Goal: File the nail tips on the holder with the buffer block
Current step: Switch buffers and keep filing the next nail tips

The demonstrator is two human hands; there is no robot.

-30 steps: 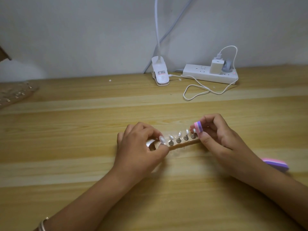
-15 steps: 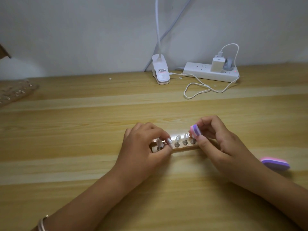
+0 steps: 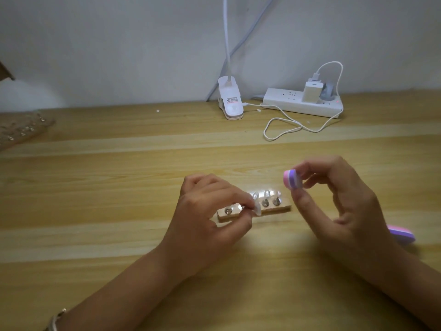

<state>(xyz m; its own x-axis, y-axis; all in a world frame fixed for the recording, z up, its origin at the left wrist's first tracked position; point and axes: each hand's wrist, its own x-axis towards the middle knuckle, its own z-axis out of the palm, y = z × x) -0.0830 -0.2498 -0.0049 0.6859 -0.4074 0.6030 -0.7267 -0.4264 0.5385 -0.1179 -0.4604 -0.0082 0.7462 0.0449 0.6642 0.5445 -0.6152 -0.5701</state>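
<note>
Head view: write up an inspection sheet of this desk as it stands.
Surface: wooden desk.
Job's things: holder flat on desk, nail tips standing on it; buffer block held clear of them.
Clutter: spare buffer at right edge; studded sheet far left.
Grippers: left hand pinches one nail tip at the holder; right hand pinches the buffer block.
Cables: white cable loops from charger on power strip to clip lamp.
Surroundings: plain wall behind.

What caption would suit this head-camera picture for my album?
Left hand pinches a nail tip at the holder while right hand holds a buffer block beside it.
</note>
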